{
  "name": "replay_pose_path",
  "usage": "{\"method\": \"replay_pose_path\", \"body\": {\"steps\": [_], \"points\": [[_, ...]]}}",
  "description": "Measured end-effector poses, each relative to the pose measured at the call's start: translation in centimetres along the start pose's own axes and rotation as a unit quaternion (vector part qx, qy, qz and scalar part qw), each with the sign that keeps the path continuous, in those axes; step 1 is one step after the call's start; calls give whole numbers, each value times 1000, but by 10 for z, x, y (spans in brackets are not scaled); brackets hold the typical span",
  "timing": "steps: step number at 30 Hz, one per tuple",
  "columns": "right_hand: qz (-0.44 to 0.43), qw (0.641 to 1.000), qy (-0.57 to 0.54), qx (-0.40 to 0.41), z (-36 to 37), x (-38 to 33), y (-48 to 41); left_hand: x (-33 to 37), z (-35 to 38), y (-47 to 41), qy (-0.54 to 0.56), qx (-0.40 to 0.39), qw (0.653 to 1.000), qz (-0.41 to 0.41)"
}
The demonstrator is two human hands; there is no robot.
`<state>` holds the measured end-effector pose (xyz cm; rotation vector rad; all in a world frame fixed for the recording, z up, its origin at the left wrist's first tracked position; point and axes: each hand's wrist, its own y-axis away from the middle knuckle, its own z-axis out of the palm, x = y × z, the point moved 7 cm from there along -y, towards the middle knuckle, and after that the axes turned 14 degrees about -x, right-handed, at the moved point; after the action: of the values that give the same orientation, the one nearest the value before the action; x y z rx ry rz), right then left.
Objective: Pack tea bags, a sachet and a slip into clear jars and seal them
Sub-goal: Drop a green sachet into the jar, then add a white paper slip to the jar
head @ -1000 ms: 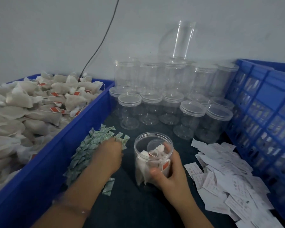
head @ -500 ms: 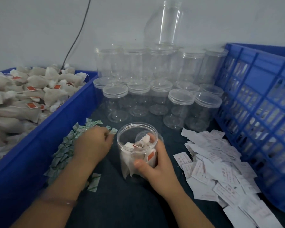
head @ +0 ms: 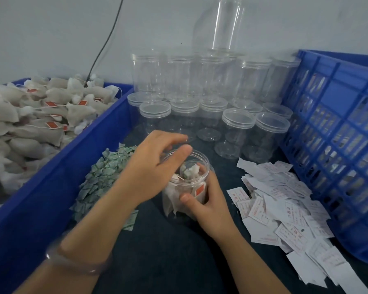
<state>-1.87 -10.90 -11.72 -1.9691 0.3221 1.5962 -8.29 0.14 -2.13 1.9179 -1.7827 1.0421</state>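
An open clear jar [head: 202, 158] stands on the dark table in front of me with several tea bags [head: 193, 169] in it. A green sachet [head: 187, 173] lies on top of them, just below the rim. My right hand [head: 208, 205] grips the jar's side, thumb on the front wall. Over the jar's mouth hovers my left hand [head: 150, 166], fingers loosely spread and holding nothing I can see. A heap of green sachets [head: 102, 177] lies left of the jar, and a heap of white printed slips [head: 285, 209] lies to its right.
A blue bin [head: 83, 155] on the left is piled with tea bags [head: 30, 124]. Several lidded empty jars [head: 238, 128] stand stacked behind the open jar. A blue lattice crate [head: 338, 134] walls off the right side. A black cable runs down the wall.
My left hand has left the sachet heap and moved right and up over the jar's mouth. A green sachet now lies inside the jar. My right hand still holds the jar.
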Motion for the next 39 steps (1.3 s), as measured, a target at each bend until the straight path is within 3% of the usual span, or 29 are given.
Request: {"method": "replay_pose_path", "body": {"steps": [2,4,10,13,16,19,21,24,27,32,39], "points": [[0,1000,0,1,0,1,1,-20,17,8,189,28,981,-13],[0,1000,7,-1,1,1,2,-33,37,15,288,51,956,0],[1,1000,2,11,-3,-2,5,-35,50,13,314,165,932,73],[44,998,13,34,-7,-1,7,-41,52,9,321,188,924,96],[77,979,129,135,-37,-9,16,-49,54,5,319,187,924,97],[125,927,254,245,-88,-19,26,-53,57,3,332,188,919,98],[211,880,372,204,-111,-19,16,-53,58,1,339,186,917,97],[357,796,488,45,-118,5,1,-52,59,2,346,174,917,91],[391,750,532,-32,-114,21,1,-53,60,4,346,169,919,87],[342,735,585,-33,-112,16,0,-53,60,3,344,177,918,91],[364,760,536,-43,-120,20,16,-54,61,3,358,177,912,97]]}}
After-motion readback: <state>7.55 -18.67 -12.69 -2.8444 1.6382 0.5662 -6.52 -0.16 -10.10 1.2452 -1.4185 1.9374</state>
